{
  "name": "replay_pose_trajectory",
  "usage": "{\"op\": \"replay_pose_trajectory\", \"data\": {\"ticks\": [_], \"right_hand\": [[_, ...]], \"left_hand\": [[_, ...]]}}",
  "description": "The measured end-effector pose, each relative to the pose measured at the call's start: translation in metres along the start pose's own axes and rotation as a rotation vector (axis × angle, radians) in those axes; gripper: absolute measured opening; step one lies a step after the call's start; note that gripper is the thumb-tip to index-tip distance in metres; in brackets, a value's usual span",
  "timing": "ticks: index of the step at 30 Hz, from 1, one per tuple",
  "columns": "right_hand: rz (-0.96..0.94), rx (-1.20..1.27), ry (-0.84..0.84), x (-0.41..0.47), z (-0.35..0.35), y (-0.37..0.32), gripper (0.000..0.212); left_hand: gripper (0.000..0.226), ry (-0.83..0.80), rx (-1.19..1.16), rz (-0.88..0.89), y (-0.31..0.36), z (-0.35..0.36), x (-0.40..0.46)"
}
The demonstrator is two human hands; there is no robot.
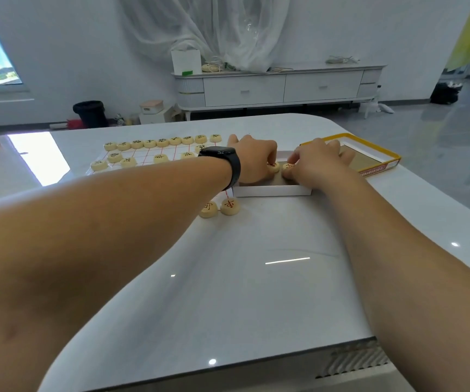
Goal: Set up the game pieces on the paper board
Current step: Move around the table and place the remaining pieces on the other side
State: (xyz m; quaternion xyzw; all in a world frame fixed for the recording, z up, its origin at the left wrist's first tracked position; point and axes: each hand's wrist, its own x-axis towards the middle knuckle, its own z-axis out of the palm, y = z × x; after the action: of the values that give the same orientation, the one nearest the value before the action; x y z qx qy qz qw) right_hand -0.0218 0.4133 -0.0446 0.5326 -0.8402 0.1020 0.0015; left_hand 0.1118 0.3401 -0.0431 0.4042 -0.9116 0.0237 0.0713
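A paper board (149, 154) with red lines lies on the white table; my left forearm hides most of it. Several cream round pieces with black characters (161, 142) stand in a row along its far edge, with more in the rows nearer me. Two red-marked pieces (219, 207) sit at the board's near right corner. Both hands reach into a shallow white box (273, 190). My left hand (256, 159), a black watch on its wrist, pinches a piece (273, 167). Next to it my right hand (313, 162) pinches another piece (288, 166).
A yellow-rimmed box lid (369, 157) lies to the right of the white box, near the table's right edge. The glossy white table (256, 278) stretches toward me. A white cabinet (279, 86) stands against the far wall, and a black bin (89, 113) is on the floor.
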Motion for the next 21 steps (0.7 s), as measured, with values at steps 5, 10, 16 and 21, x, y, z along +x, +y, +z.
{"op": "replay_pose_trajectory", "data": {"ticks": [5, 10, 16, 21], "right_hand": [[0.032, 0.034, 0.007, 0.003, 0.003, 0.002, 0.032], [0.004, 0.034, 0.107, 0.000, -0.002, -0.002, 0.035], [-0.097, 0.151, 0.275, -0.008, -0.006, -0.010, 0.030], [-0.214, 0.232, 0.353, -0.025, -0.005, -0.037, 0.031]], "left_hand": [[0.016, 0.045, -0.049, 0.001, -0.002, 0.002, -0.001], [0.030, 0.097, -0.108, -0.007, -0.008, -0.004, -0.008], [0.037, 0.201, -0.093, -0.019, -0.027, -0.014, -0.034], [0.034, 0.343, -0.168, -0.042, -0.056, -0.024, -0.071]]}}
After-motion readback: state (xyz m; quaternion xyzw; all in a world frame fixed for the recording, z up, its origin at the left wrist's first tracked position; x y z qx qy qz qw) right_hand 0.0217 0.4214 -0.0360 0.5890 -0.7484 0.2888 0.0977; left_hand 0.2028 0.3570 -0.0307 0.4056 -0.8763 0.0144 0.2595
